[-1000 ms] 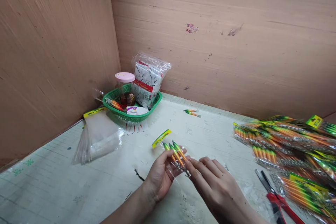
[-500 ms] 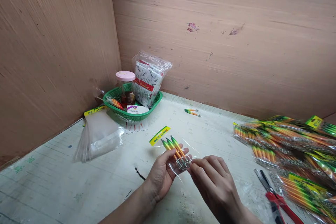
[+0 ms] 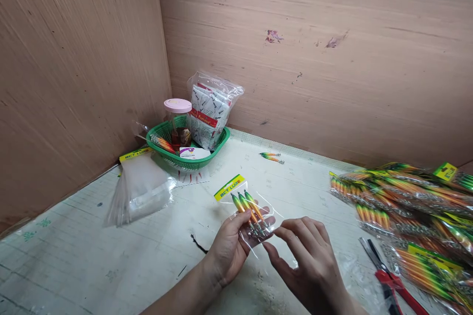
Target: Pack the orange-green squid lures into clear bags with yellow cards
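My left hand (image 3: 229, 246) holds a clear plastic bag with a yellow-green "BCT LURE" header (image 3: 229, 187), thumb on top and fingers beneath. Three green-and-orange fishing lures (image 3: 247, 206) lie side by side in it, their metal hooks toward my right hand. My right hand (image 3: 308, 256) is just right of the bag's lower end, thumb and forefinger apart. Its fingertips are close to the plastic edge; whether one touches it I cannot tell. Two loose lures (image 3: 271, 157) lie farther back on the table.
On the left, a fan of bags (image 3: 142, 187) lies before a green basket (image 3: 188, 163) holding a pink-lidded jar (image 3: 178, 106) and a packet bag (image 3: 209, 113). Packed lures (image 3: 406, 187) are heaped on the right, beside red-handled pliers (image 3: 395, 285). Wooden walls stand behind and left.
My right thumb and forefinger have parted from the bag's lower corner, where they were pinched together. The bag and my left hand have shifted slightly right in view.
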`<state>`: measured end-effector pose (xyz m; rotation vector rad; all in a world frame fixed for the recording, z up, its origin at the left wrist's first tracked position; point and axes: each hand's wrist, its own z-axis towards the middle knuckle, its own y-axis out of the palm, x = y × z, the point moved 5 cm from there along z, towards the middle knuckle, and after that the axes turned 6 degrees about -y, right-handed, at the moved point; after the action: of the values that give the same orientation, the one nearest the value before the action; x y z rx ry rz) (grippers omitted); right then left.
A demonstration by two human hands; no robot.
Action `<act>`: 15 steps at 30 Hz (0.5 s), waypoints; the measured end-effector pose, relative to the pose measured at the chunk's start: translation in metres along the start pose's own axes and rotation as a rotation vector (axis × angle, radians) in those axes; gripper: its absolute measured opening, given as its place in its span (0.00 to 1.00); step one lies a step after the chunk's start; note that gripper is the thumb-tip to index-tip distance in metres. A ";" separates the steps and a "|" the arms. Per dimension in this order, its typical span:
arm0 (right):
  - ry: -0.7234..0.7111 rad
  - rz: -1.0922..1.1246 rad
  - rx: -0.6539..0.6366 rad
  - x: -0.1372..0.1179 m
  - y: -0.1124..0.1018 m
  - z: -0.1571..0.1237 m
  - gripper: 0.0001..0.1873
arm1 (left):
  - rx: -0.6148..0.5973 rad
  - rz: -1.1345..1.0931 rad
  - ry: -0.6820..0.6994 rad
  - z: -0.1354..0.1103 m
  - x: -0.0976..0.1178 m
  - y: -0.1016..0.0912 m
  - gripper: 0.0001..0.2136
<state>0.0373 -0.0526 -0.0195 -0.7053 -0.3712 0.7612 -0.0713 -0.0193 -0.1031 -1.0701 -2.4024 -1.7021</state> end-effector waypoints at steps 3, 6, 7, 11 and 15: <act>0.023 -0.007 0.008 0.001 0.002 -0.002 0.02 | -0.001 0.030 0.031 0.001 0.001 -0.001 0.12; 0.049 -0.008 0.027 0.002 0.002 -0.003 0.03 | -0.004 0.033 0.050 0.001 0.001 -0.001 0.11; 0.056 -0.002 0.034 0.003 0.002 -0.004 0.03 | -0.002 0.028 0.052 0.001 0.001 -0.001 0.12; 0.079 0.062 0.034 0.005 0.002 -0.005 0.04 | 0.014 -0.008 0.035 -0.001 0.000 0.000 0.16; 0.086 0.026 0.045 0.009 0.000 -0.006 0.13 | 0.014 -0.053 0.032 -0.004 0.002 0.002 0.23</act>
<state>0.0469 -0.0483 -0.0228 -0.6991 -0.2662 0.7587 -0.0730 -0.0211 -0.0986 -0.9787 -2.4406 -1.7023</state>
